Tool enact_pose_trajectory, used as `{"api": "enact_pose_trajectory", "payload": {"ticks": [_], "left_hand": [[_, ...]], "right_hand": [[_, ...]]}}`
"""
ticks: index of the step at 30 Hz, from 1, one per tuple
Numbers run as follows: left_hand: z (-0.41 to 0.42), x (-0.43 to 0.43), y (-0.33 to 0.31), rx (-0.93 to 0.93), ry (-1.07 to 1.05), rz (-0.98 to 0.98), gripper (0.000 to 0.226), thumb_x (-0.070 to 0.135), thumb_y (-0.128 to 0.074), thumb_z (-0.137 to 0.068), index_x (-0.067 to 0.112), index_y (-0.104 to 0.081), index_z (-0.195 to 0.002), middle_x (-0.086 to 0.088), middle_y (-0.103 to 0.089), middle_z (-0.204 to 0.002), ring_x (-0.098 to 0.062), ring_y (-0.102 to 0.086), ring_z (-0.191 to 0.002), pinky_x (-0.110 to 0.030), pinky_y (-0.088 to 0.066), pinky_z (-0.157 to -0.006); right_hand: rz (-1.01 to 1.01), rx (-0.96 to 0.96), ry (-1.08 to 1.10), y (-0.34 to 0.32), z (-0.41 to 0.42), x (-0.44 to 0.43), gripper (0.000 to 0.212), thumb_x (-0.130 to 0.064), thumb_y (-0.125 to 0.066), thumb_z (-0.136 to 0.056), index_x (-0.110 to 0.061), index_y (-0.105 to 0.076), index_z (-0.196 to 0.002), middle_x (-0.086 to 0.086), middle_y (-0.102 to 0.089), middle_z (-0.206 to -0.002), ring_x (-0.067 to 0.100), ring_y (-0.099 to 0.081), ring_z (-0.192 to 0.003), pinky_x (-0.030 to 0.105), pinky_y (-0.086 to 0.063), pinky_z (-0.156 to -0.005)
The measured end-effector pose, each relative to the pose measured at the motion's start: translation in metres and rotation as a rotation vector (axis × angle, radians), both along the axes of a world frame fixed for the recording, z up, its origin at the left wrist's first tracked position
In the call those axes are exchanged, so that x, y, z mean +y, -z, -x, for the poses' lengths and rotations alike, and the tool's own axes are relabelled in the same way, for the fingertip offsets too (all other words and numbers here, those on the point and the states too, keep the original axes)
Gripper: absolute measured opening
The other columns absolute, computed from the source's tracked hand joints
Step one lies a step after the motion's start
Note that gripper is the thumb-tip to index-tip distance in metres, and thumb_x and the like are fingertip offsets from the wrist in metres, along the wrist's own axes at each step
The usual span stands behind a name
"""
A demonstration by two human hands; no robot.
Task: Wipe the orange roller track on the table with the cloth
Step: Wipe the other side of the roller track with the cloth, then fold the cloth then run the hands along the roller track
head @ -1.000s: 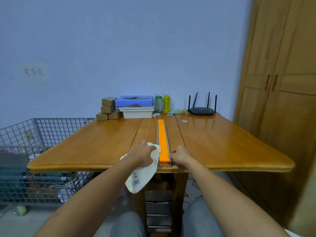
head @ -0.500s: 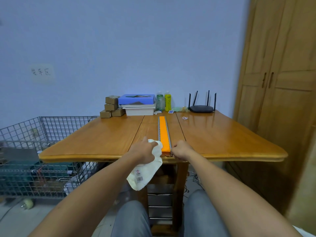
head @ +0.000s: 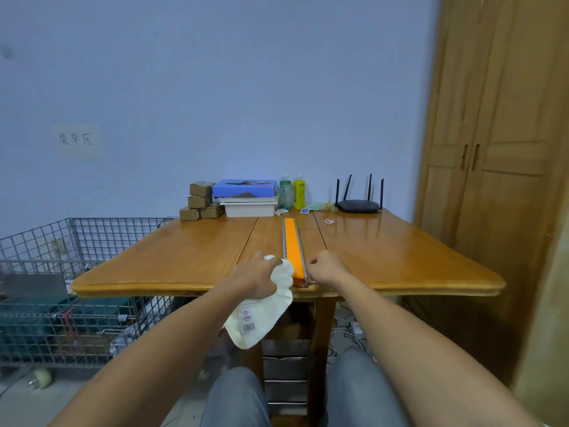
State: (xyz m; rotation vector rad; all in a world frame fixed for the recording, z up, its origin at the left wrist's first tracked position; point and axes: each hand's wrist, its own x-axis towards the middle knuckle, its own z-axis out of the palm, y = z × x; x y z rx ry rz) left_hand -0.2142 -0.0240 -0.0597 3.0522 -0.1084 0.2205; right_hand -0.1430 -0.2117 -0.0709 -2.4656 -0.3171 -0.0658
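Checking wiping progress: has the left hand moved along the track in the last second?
No. The left hand still holds the cloth beside the near end of the roller track, at the front edge of the table.

blue wall, wooden wardrobe, wire cart

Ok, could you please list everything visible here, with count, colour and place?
table: one, brown wood, centre
roller track: one, orange with grey rails, lengthwise on the table's middle
cloth: one, white, hanging over the table's near edge
cardboard boxes: four, brown, table's far left
blue box: one, blue, on a white tray, far edge
bottles: two, green and yellow, far edge
router: one, black, far right of table
wire cage: one, grey, left of table
wardrobe: one, brown wood, right
left hand: one, grips the cloth beside the track
right hand: one, fingers curled at the track's near end; contact unclear
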Motion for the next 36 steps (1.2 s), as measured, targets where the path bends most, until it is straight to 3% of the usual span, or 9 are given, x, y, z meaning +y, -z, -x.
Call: {"api": "enact_pose_trajectory", "payload": {"ticks": [8, 12, 17, 19, 22, 25, 29, 33, 36], "left_hand": [[-0.013, 0.006, -0.019, -0.102, -0.014, 0.205, 0.072, 0.038, -0.067, -0.087, 0.035, -0.038, -0.153, -0.009, -0.042, -0.144, -0.031, -0.052, -0.123, -0.037, -0.048, -0.091], [-0.019, -0.002, -0.026, -0.250, -0.017, 0.446, 0.078, 0.040, -0.070, -0.087, 0.032, -0.035, -0.156, -0.009, -0.039, -0.141, -0.031, -0.052, -0.124, -0.034, -0.045, -0.089], [-0.033, -0.014, -0.033, -0.385, 0.087, 0.690, 0.097, 0.037, -0.081, -0.076, 0.038, -0.027, -0.156, -0.001, -0.034, -0.123, -0.019, -0.052, -0.107, -0.028, -0.052, -0.082], [-0.037, -0.014, -0.039, -0.351, 0.163, 0.888, 0.110, 0.037, -0.090, -0.070, 0.043, -0.022, -0.156, 0.003, -0.034, -0.126, -0.014, -0.049, -0.113, -0.024, -0.049, -0.086], [-0.045, -0.003, -0.054, -0.324, 0.179, 1.206, 0.108, 0.045, -0.091, -0.071, 0.041, -0.022, -0.154, 0.005, -0.046, -0.134, -0.015, -0.055, -0.120, -0.040, -0.051, -0.101], [-0.057, 0.017, -0.074, -0.186, 0.165, 1.317, 0.084, 0.052, -0.089, -0.072, 0.028, -0.049, -0.141, -0.002, -0.062, -0.132, -0.023, -0.065, -0.116, -0.051, -0.053, -0.102], [-0.072, 0.040, -0.092, 0.034, 0.316, 1.495, 0.052, 0.025, -0.081, -0.086, 0.009, -0.063, -0.132, -0.012, -0.072, -0.127, -0.031, -0.068, -0.118, -0.054, -0.049, -0.106], [-0.093, 0.059, -0.101, 0.015, 0.293, 1.476, 0.053, 0.029, -0.091, -0.072, 0.004, -0.057, -0.103, -0.025, -0.066, -0.119, -0.036, -0.067, -0.105, -0.053, -0.050, -0.090], [-0.100, 0.050, -0.111, 0.096, 0.316, 1.395, 0.065, 0.039, -0.089, -0.075, 0.009, -0.059, -0.125, -0.014, -0.067, -0.128, -0.035, -0.068, -0.115, -0.056, -0.054, -0.098]], "right_hand": [[-0.262, 0.041, -0.135, -0.018, 0.000, 0.008, 0.038, -0.051, -0.056, -0.092, -0.015, -0.071, -0.090, 0.013, -0.068, -0.084, 0.019, -0.055, -0.060, 0.031, -0.043, -0.057], [-0.460, 0.305, -0.224, -0.042, 0.017, 0.018, 0.064, -0.082, -0.053, -0.079, -0.028, -0.069, -0.110, -0.006, -0.072, -0.109, 0.016, -0.067, -0.097, 0.032, -0.051, -0.069], [-0.650, 0.167, -0.257, -0.056, 0.004, 0.034, 0.028, -0.049, -0.071, -0.087, -0.029, -0.069, -0.107, -0.006, -0.077, -0.101, 0.015, -0.073, -0.094, 0.043, -0.058, -0.090], [-0.704, 0.100, -0.213, -0.062, -0.007, 0.031, 0.021, -0.028, -0.072, -0.087, -0.026, -0.070, -0.107, -0.003, -0.077, -0.097, 0.019, -0.074, -0.090, 0.043, -0.060, -0.084], [-0.786, 0.075, -0.229, -0.077, -0.020, 0.019, 0.026, -0.013, -0.072, -0.085, -0.020, -0.072, -0.109, -0.005, -0.077, -0.092, 0.009, -0.074, -0.079, 0.024, -0.055, -0.061], [-0.833, 0.079, -0.303, -0.090, -0.032, 0.010, 0.031, -0.010, -0.075, -0.084, -0.019, -0.071, -0.114, -0.002, -0.077, -0.101, 0.012, -0.074, -0.088, 0.024, -0.056, -0.066], [-0.784, 0.057, -0.383, -0.112, -0.047, 0.000, 0.036, -0.010, -0.077, -0.083, -0.017, -0.070, -0.118, 0.000, -0.076, -0.109, 0.019, -0.073, -0.098, 0.035, -0.059, -0.081], [-0.712, 0.035, -0.375, -0.132, -0.063, -0.018, 0.035, -0.006, -0.076, -0.082, -0.016, -0.070, -0.115, 0.000, -0.076, -0.106, 0.019, -0.073, -0.095, 0.035, -0.059, -0.079], [-0.684, 0.039, -0.394, -0.143, -0.072, -0.021, 0.038, -0.011, -0.081, -0.078, -0.019, -0.071, -0.114, -0.001, -0.076, -0.105, 0.020, -0.074, -0.094, 0.040, -0.061, -0.082]]}}
